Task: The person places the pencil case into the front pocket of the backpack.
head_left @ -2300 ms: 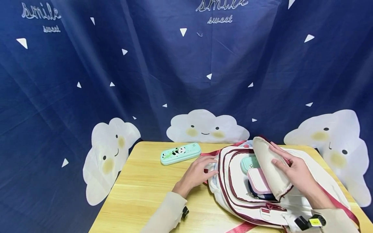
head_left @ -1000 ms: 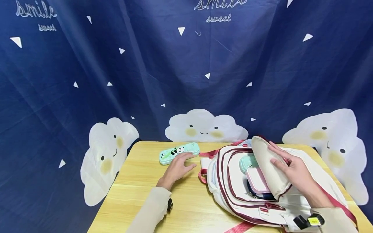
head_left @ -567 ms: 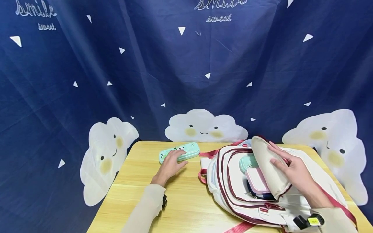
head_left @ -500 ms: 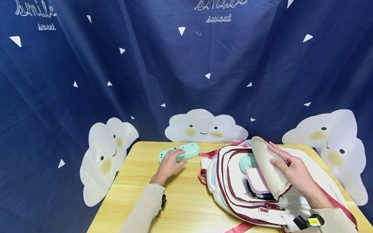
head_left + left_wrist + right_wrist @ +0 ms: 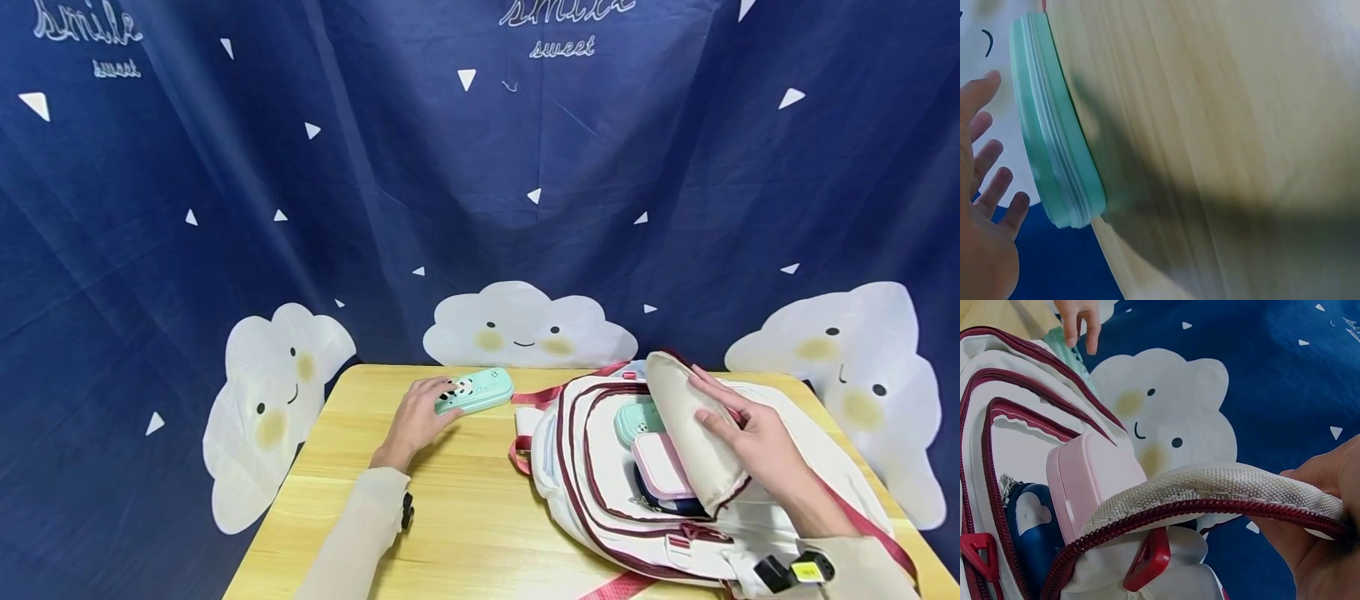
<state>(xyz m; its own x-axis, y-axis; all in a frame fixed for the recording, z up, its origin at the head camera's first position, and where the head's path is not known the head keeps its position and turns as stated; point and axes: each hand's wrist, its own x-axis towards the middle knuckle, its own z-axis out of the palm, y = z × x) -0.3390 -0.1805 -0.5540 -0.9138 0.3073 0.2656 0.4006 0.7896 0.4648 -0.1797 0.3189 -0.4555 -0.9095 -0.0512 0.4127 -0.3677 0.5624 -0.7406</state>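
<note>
My left hand (image 5: 415,419) reaches over the left end of a mint-green pencil case (image 5: 483,390) printed with pandas, lying at the back of the table. In the left wrist view its fingers (image 5: 986,159) are spread beside the zipped case (image 5: 1054,125), with a gap showing between. My right hand (image 5: 761,437) holds the cream front flap (image 5: 686,433) of a white backpack (image 5: 555,483) with maroon zips, keeping the pocket open. Inside the pocket sit a second mint case (image 5: 636,421), a pink case (image 5: 1097,481) and a navy pouch (image 5: 1032,519). The flap partly covers them.
The backpack fills the right side of the wooden table (image 5: 450,517). A red strap (image 5: 618,586) trails off the near side, and another strap (image 5: 536,396) lies between bag and pencil case. A dark blue cloth (image 5: 420,167) with clouds hangs right behind the table.
My left hand has left the backpack's side, moved left across the table to the pencil case, then slid toward its left end. The right hand and the flap have stayed put.
</note>
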